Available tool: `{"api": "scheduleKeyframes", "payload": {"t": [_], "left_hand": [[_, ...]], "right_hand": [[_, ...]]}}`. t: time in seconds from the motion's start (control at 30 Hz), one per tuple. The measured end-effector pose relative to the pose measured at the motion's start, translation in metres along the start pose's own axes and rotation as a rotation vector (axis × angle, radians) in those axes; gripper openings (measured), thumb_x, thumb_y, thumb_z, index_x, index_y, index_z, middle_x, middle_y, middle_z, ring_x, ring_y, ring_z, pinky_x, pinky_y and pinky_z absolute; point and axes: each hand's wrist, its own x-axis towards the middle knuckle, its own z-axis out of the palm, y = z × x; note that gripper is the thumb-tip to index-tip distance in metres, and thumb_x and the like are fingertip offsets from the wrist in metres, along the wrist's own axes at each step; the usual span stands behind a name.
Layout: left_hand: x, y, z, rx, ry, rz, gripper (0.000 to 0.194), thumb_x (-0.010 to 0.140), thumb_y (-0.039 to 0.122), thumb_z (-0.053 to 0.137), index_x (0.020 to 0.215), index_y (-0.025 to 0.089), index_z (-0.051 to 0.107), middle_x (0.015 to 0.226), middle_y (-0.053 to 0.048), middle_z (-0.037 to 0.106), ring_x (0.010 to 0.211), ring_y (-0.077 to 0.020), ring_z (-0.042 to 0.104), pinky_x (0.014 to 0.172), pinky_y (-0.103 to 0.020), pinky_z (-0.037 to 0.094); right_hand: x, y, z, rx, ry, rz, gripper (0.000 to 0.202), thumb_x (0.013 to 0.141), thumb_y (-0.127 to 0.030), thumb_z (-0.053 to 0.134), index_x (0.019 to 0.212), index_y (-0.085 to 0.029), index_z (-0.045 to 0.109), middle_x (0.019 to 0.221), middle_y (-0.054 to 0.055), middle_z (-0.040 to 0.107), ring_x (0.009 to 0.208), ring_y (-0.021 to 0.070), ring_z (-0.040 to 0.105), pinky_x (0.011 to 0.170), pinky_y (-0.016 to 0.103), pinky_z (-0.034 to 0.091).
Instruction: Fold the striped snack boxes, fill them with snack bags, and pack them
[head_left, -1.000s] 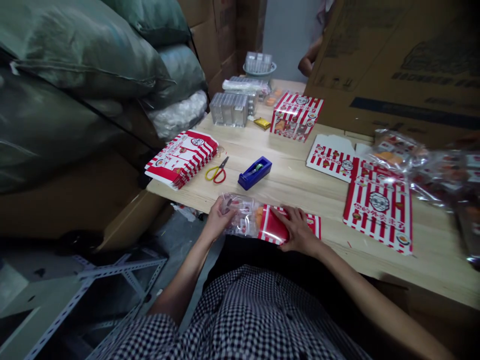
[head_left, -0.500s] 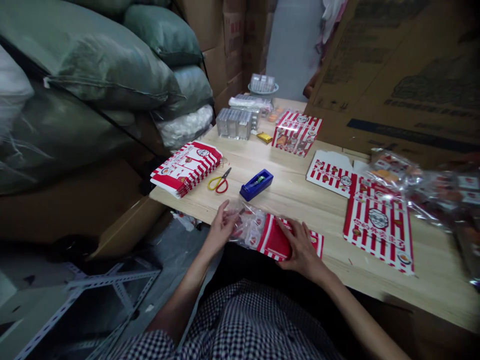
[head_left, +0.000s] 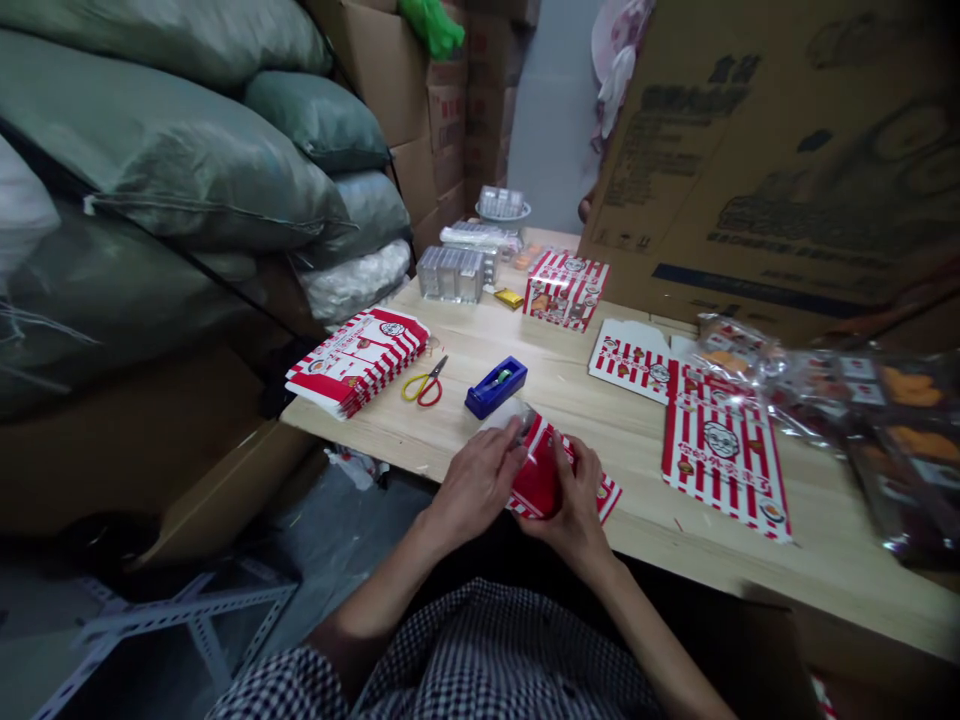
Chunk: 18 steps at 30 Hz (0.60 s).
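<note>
At the table's front edge lies a red and white striped carton [head_left: 537, 485]. My right hand [head_left: 577, 500] grips its right part, thumb and fingers spread round it. My left hand [head_left: 476, 480] is at the carton's left end, its fingers bent together over the edge; what they pinch is mostly hidden. Just beyond the hands stands a blue tape dispenser [head_left: 496, 387]. Scissors [head_left: 425, 384] with yellow and red handles lie to its left. A stack of folded striped cartons [head_left: 360, 360] sits at the table's left corner.
Flat striped cartons [head_left: 724, 445] and clear bags of packed items [head_left: 900, 400] lie on the right. Farther back are a striped box [head_left: 566, 290], clear plastic cases [head_left: 451, 274] and a large cardboard box [head_left: 750, 180]. Sacks [head_left: 187, 150] are piled left.
My left hand has moved right, from the clear plastic bag onto the carton's left end. The bag is now mostly out of sight. The camera view has shifted slightly.
</note>
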Motion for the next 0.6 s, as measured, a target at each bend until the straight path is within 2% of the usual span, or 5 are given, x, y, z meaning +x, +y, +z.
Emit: {"api": "scheduleKeyframes", "payload": {"t": [0.2,0.3,0.43,0.53,0.6], "left_hand": [[0.013,0.018,0.006,0.147,0.161,0.155,0.065,0.081,0.051,0.073,0.140,0.030,0.055,0.160,-0.012,0.036,0.151,-0.0412,0.013,0.118,-0.062,0.010],[0.015,0.022,0.022,-0.188,0.305,0.052,0.073,0.081,0.048,0.074,0.145,0.029,0.046,0.158,-0.013,0.038,0.149,-0.0369,0.024,0.119,-0.054,0.021],[0.022,0.021,0.044,-0.773,0.027,-0.085,0.046,0.095,0.046,0.056,0.133,0.020,0.054,0.126,-0.012,0.066,0.113,-0.0261,0.063,0.097,-0.037,0.049],[0.031,0.018,0.043,-0.761,-0.158,-0.028,0.037,0.094,0.043,0.059,0.120,0.018,0.062,0.115,-0.009,0.068,0.103,-0.0230,0.064,0.094,-0.033,0.049],[0.036,0.017,0.037,-0.704,-0.242,0.025,0.036,0.092,0.041,0.062,0.120,0.017,0.063,0.116,-0.009,0.067,0.107,-0.0238,0.062,0.097,-0.032,0.047]], "right_hand": [[-0.004,-0.003,0.005,0.127,0.152,0.204,0.129,0.064,-0.037,0.082,0.159,-0.034,-0.006,0.146,0.015,0.020,0.135,0.0425,0.032,0.109,0.062,0.034],[-0.003,-0.008,0.003,0.137,0.347,0.334,0.131,0.067,-0.042,0.082,0.158,-0.030,-0.011,0.148,0.018,0.014,0.140,0.0440,0.025,0.109,0.062,0.034],[-0.006,-0.010,-0.013,0.249,0.400,0.442,0.129,0.070,-0.051,0.080,0.159,-0.026,-0.011,0.150,0.019,0.018,0.143,0.0402,0.027,0.113,0.058,0.033],[-0.005,-0.002,-0.036,0.501,0.408,0.526,0.101,0.087,-0.057,0.060,0.160,-0.023,0.000,0.151,0.016,0.035,0.140,0.0315,0.039,0.115,0.050,0.034],[-0.001,0.004,-0.050,0.666,0.422,0.563,0.070,0.097,-0.053,0.044,0.157,-0.022,0.026,0.146,0.013,0.049,0.134,0.0271,0.048,0.113,0.045,0.036]]}}
